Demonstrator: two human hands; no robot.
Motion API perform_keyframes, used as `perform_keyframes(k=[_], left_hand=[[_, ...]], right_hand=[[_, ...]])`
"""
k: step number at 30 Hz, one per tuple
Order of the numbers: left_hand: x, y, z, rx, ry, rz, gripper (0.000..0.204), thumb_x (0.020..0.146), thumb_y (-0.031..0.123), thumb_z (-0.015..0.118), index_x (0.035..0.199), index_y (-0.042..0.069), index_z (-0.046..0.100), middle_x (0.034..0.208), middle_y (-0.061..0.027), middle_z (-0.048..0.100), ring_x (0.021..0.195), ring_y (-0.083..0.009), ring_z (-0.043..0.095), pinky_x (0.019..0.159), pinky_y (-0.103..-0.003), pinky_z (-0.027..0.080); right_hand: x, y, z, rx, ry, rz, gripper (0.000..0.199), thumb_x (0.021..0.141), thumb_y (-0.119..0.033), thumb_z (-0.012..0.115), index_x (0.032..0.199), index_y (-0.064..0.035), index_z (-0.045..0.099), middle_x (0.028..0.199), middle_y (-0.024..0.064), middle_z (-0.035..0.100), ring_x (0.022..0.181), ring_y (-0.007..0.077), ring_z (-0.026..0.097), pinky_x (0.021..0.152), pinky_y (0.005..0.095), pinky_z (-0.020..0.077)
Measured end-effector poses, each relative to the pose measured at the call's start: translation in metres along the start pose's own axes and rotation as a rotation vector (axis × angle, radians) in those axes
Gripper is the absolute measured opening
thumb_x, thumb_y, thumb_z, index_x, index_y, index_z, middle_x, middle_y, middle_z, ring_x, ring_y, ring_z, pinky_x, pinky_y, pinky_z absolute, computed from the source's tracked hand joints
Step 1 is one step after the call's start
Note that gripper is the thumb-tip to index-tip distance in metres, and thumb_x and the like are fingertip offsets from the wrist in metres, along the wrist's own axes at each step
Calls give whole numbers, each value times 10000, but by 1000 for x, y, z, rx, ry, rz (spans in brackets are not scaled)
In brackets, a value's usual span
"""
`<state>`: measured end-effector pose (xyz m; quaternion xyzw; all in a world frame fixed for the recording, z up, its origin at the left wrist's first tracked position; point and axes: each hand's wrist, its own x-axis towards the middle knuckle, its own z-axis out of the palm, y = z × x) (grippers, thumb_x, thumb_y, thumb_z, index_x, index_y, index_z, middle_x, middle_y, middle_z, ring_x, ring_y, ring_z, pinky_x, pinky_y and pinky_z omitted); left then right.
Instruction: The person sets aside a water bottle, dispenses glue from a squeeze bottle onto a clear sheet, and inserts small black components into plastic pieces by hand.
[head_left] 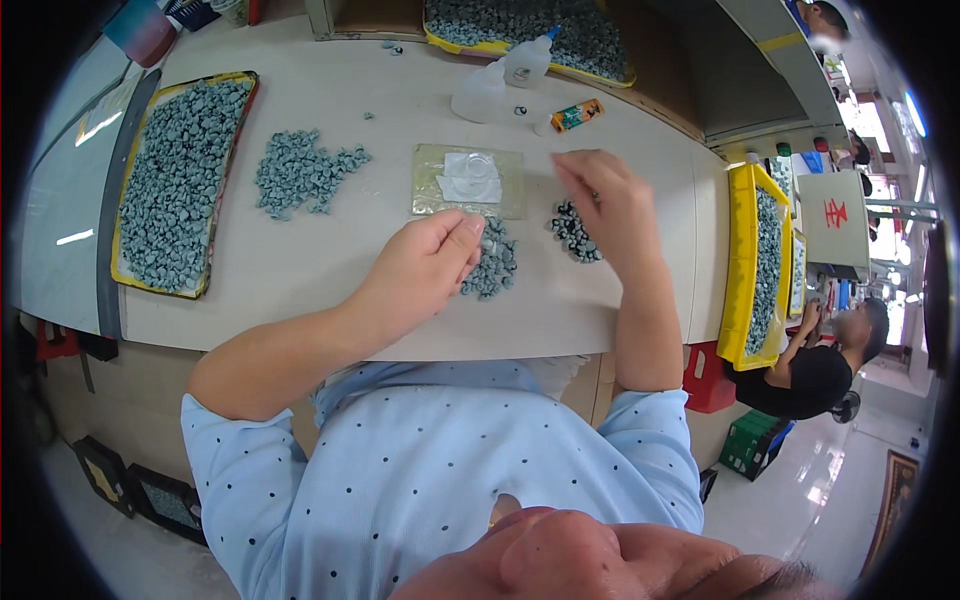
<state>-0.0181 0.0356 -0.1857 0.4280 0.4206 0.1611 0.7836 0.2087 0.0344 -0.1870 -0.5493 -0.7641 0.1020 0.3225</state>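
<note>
My left hand (432, 262) is closed in a pinch above the near edge of a small pile of grey-green pieces (496, 262); whatever it grips is too small to make out. To its right, my right hand (612, 208) is raised over a pile of dark and pale pieces (572, 232), partly covering it. Its fingers are bent together at the tips, and I cannot see what lies between them. Just beyond both hands lies a flat yellowish pad (428, 188) bearing crumpled white paper (470, 188) with a clear round item on top.
A yellow-rimmed tray (165, 200) of grey-green pieces stands at left, beside a loose heap (300, 172). White squeeze bottles (480, 95) and an orange-green tube (577, 115) are at the back. A yellow bin (738, 270) stands right; a co-worker (815, 375) sits beyond.
</note>
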Motion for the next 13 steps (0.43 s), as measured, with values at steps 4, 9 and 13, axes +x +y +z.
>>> perform_keyframes(k=[4, 9, 13], left_hand=[[0, 1, 0, -52, -22, 31, 269, 970, 256, 389, 783, 70, 441, 647, 34, 369, 506, -37, 295, 408, -200, 235], [0, -1, -5, -216, -58, -5, 163, 937, 178, 393, 869, 52, 470, 718, 14, 411, 555, -45, 331, 449, -210, 311], [-2, -6, -9, -278, -62, 36, 106, 929, 142, 403, 966, 63, 464, 786, -9, 414, 562, -53, 313, 438, -212, 251]], right_hand=[[-5, 20, -7, -279, -90, 188, 143, 804, 14, 553, 924, 1, 631, 908, 139, 632, 813, 314, 603, 725, 334, 488], [-5, 23, -3, -290, -137, 266, 168, 814, 29, 515, 933, -3, 629, 950, 143, 621, 872, 322, 587, 759, 355, 477], [-1, 17, 0, -363, -215, 381, 220, 789, -2, 567, 1004, -18, 609, 1013, 151, 604, 904, 341, 579, 775, 353, 471]])
